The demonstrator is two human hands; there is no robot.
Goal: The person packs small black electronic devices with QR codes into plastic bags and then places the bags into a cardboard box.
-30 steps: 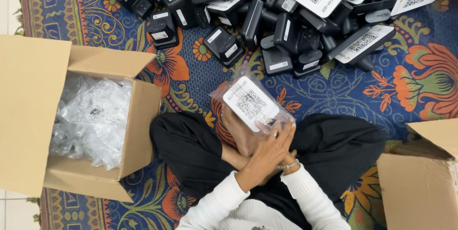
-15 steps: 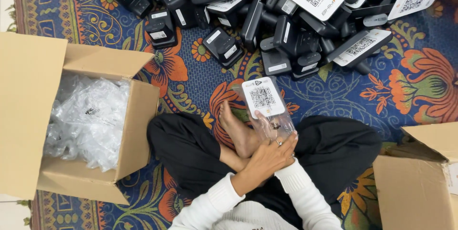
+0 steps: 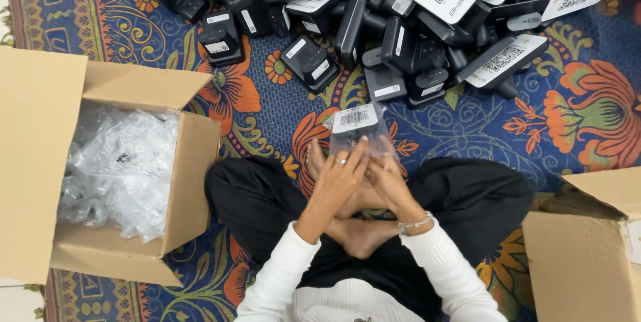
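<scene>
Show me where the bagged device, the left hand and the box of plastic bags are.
bagged device [image 3: 355, 120], head view, white label top
left hand [image 3: 339, 178], head view, back of hand
box of plastic bags [image 3: 193, 162], head view, right wall

bright, even, diffuse indoor light from overhead; shadows are soft and short. mild glare glints off the crumpled clear plastic bags [image 3: 123, 162] in the cardboard box [image 3: 40, 162]. focus is sharp throughout, with slight wide-angle bending toward the edges.

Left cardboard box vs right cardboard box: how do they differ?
The left cardboard box lies fully in view; the right cardboard box is cut off by the frame edge. The left one is filled with crumpled clear plastic bags; the right one's inside is mostly hidden. Both are plain brown, flaps open, standing on the patterned carpet.
</scene>
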